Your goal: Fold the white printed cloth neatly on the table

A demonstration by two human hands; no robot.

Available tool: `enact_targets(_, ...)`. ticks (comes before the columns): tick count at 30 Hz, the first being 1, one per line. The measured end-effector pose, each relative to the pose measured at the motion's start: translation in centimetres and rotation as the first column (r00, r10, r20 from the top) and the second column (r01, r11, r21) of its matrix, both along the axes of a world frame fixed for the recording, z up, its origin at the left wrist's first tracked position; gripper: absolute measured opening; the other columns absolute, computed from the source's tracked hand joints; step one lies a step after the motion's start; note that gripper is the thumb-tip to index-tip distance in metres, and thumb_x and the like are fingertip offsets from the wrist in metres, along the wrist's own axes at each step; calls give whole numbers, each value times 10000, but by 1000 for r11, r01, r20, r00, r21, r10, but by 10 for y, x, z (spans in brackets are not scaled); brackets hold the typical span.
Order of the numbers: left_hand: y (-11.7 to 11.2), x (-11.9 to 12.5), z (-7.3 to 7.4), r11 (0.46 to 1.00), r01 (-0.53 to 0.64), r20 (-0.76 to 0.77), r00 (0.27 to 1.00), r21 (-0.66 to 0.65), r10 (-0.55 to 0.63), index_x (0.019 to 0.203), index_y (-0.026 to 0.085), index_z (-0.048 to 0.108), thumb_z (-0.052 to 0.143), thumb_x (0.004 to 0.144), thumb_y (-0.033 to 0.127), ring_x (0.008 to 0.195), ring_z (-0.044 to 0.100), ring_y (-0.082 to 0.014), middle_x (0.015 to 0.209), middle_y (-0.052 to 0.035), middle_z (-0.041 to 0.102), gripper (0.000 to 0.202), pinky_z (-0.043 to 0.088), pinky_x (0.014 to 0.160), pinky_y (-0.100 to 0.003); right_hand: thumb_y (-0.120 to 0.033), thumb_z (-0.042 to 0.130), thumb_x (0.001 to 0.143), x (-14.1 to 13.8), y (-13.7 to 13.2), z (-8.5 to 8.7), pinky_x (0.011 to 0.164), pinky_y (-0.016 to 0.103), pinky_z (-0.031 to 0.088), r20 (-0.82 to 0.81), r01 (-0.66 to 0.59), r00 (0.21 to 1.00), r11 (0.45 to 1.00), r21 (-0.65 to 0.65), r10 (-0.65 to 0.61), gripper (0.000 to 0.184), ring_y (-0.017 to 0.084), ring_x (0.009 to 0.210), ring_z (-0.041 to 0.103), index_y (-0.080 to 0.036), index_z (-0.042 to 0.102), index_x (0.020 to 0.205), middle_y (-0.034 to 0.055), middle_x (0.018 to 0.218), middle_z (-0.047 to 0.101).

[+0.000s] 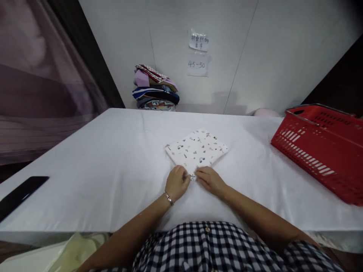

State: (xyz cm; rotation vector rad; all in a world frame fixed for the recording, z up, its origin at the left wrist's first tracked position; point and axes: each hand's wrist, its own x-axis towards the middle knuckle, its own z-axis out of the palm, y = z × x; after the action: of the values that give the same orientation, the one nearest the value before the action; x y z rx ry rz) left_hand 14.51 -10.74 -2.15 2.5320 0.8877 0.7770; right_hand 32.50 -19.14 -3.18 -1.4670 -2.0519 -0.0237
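A white cloth (195, 147) with small printed rainbows, leaves and dots lies folded flat on the table, turned so one corner points toward me. My left hand (177, 183) pinches the left side of that near corner, its fingers curled. On the corner's right side, my right hand (210, 179) has thumb and fingers closed on the cloth edge. A little of the printed tip shows between both hands. The fingertips partly cover the fabric they hold.
White cloth covers the table (127, 158). A red plastic basket (320, 151) stands at the right, a dark flat device (22, 192) at the left edge. Folded fabrics (155, 88) are stacked beyond the back edge, beside paper signs (197, 64) on the wall.
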Motion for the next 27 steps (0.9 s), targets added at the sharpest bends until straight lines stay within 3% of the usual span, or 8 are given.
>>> enact_targets(5, -9, 2, -1, 999, 29, -84, 996, 46, -26, 814, 197, 497, 578, 782, 372, 840, 490, -195, 870, -36, 535, 196, 382, 728, -335, -271, 477, 871, 53, 3, -2, 881, 417, 454, -61, 238, 970, 970, 45, -235, 250, 228, 1029, 533, -217, 618, 1070, 106, 1102, 596)
enact_targets(10, -8, 8, -2, 992, 46, -182, 983, 121, -23, 854, 195, 517, 572, 791, 296, 867, 486, -206, 906, -47, 538, 131, 368, 746, -349, -364, 510, 855, 88, 10, -2, 921, 432, 431, -44, 214, 976, 977, 4, -213, 291, 231, 1067, 527, -219, 623, 1081, 96, 1158, 582)
enact_targets(13, -6, 8, -1, 992, 60, -219, 975, 114, -34, 849, 195, 528, 552, 804, 284, 846, 490, -201, 904, -45, 545, 103, 365, 736, -350, -370, 478, 870, 98, 16, -2, 943, 419, 412, -57, 290, 955, 957, -10, -290, 290, 223, 1081, 515, -213, 640, 1052, 88, 1153, 584)
enact_targets(18, -3, 6, 1, 992, 77, -243, 969, 98, -52, 843, 193, 535, 550, 808, 282, 850, 496, -198, 905, -43, 551, 97, 367, 742, -350, -386, 431, 878, 117, 31, -3, 977, 417, 366, -50, 492, 867, 867, -77, -496, 320, 225, 1117, 486, -217, 649, 1040, 80, 1180, 568)
enact_targets(22, -3, 6, 0, 991, 86, -251, 966, 100, -59, 847, 190, 532, 549, 808, 287, 851, 498, -197, 910, -42, 552, 106, 371, 740, -346, -427, 437, 862, 133, 43, -4, 1007, 444, 311, -20, 636, 759, 747, -193, -651, 370, 256, 1216, 404, -227, 614, 1117, 90, 1290, 492)
enact_targets(24, -2, 6, 0, 989, 93, -259, 964, 112, -61, 843, 189, 529, 549, 806, 289, 846, 500, -198, 909, -42, 553, 108, 373, 736, -347, -451, 446, 849, 137, 47, -4, 982, 424, 341, -68, 656, 715, 701, -281, -696, 439, 259, 1186, 439, -218, 553, 1206, 97, 1295, 495)
enact_targets(27, 6, 0, 1, 987, 90, -278, 959, 131, -51, 831, 190, 524, 554, 795, 282, 841, 506, -202, 903, -43, 558, 104, 381, 733, -351, -444, 475, 827, 135, 43, -3, 899, 370, 405, -153, 637, 678, 678, -368, -719, 523, 242, 1074, 522, -176, 472, 1276, 102, 1235, 548)
